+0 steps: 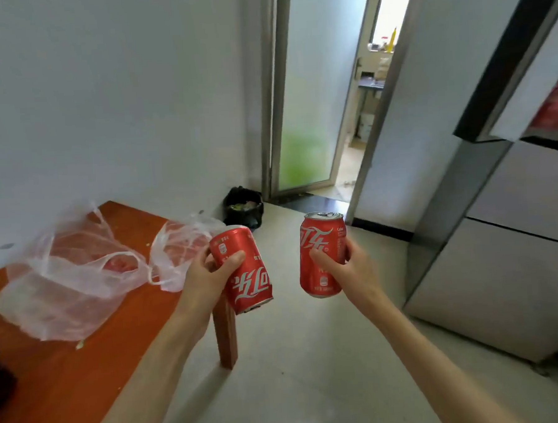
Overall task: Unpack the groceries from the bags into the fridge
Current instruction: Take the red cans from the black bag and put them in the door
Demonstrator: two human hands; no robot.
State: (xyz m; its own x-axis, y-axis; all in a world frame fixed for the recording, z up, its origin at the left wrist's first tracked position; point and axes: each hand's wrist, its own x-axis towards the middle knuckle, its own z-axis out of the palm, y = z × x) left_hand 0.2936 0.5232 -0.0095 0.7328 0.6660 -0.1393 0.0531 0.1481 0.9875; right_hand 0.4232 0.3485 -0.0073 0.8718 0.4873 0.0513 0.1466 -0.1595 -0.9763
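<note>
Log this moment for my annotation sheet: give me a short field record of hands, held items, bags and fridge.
left hand: grips a red cola can, upside down and tilted
right hand: grips a second red can, upright, top visible
cans: apart, not touching
plastic bags: two, translucent, lying on the orange table at left
fridge: at right, upper door open, something red inside
floor: dark bin by the doorway

I see two bags [71, 280] lying on the table [54, 385] at my left, the fridge [514, 231] at my right. Between them each hand holds a can: left can [245, 271] upside down, right can [322, 257] upright, well apart. A bin [243, 210] sits beyond the table, beside the doorway [329, 95].
</note>
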